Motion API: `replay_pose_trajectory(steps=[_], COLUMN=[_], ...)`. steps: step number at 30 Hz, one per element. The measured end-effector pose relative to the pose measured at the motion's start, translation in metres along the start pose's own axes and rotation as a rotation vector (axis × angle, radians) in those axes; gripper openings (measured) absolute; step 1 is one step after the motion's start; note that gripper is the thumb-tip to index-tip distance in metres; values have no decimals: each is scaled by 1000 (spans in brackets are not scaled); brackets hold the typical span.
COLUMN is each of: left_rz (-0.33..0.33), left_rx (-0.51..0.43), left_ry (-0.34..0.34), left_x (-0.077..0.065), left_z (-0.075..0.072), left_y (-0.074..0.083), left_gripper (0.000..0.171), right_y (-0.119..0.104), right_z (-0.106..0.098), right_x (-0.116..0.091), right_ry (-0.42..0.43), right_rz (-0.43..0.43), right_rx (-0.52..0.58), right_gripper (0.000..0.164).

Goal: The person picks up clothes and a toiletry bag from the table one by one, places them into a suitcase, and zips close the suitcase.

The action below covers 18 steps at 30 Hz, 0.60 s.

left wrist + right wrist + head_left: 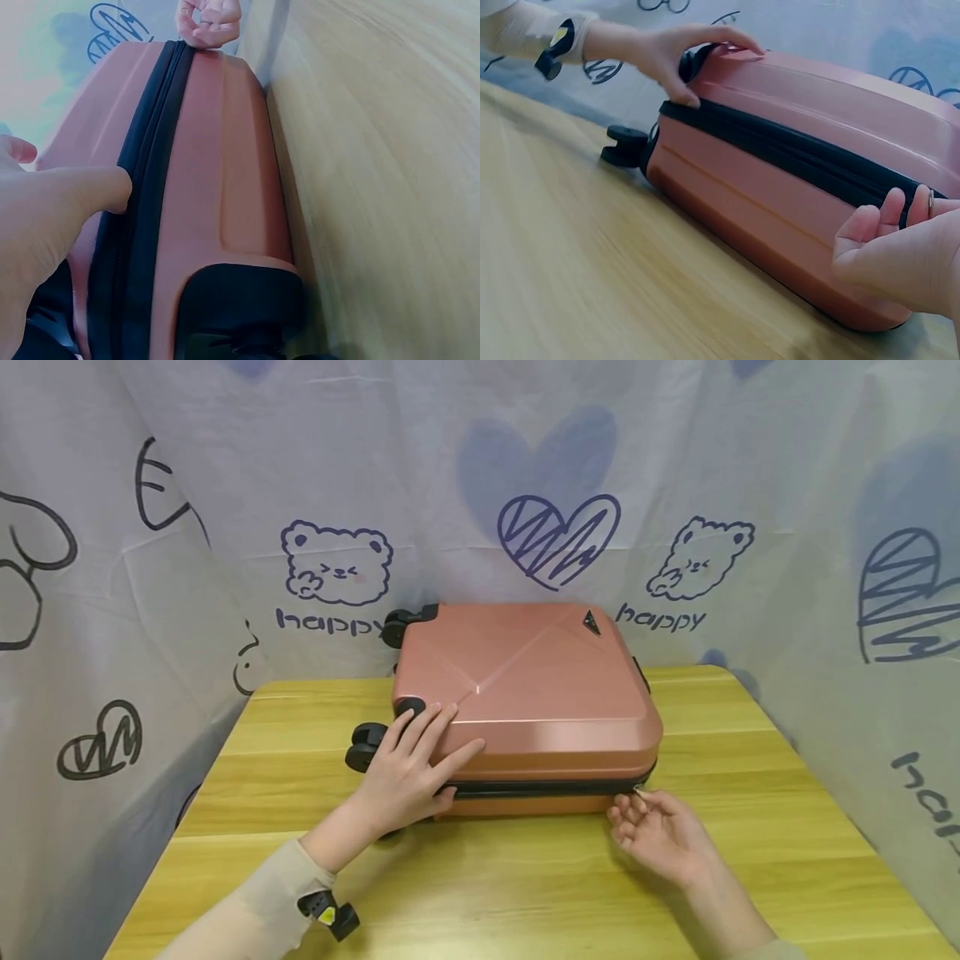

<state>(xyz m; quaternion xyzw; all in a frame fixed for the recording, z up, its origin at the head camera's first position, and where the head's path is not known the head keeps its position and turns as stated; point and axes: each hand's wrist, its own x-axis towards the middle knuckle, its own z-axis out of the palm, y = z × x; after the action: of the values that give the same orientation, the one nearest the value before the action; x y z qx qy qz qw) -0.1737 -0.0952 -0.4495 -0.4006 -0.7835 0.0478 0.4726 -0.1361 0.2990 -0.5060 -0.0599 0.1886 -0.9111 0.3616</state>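
Observation:
A pink hard-shell suitcase (525, 693) lies flat on the wooden table, its wheels toward the left. Along its front side runs a black zipper (150, 150). My left hand (405, 768) rests on the near left corner, fingers spread over the top shell and thumb on the zipper band. At the near right corner my right hand (663, 835) pinches a small metal zipper pull (931, 199) between thumb and finger, the other fingers loosely curled. The left wrist view shows the right hand (208, 22) at the far end of the zipper.
Black wheels (365, 746) stick out from the suitcase's left end. The table (525, 893) stretches in front and to both sides. Behind it hangs a white curtain (435, 485) printed with hearts and bears. A small black camera (330, 917) is strapped to the left wrist.

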Motion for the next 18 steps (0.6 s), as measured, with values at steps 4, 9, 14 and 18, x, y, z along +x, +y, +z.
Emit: replay_pose_trajectory(steps=[4, 9, 14, 18], left_rz=[-6, -27, -86, -155], left_rx=[2, -34, -67, -62], left_ry=[-70, -152, -148, -140], left_x=[3, 4, -1, -8], left_z=[-4, -9, -18, -26], left_y=[-1, -8, -25, -42], left_gripper=[87, 97, 92, 92], right_y=[0, 0, 3, 5], right_z=[-1, -3, -3, -1], right_x=[-1, -1, 1, 3], right_ry=[-15, -35, -48, -47], right_rz=[-21, -43, -40, -44], right_rx=[-15, 19, 42, 52], right_gripper=[49, 45, 44, 45])
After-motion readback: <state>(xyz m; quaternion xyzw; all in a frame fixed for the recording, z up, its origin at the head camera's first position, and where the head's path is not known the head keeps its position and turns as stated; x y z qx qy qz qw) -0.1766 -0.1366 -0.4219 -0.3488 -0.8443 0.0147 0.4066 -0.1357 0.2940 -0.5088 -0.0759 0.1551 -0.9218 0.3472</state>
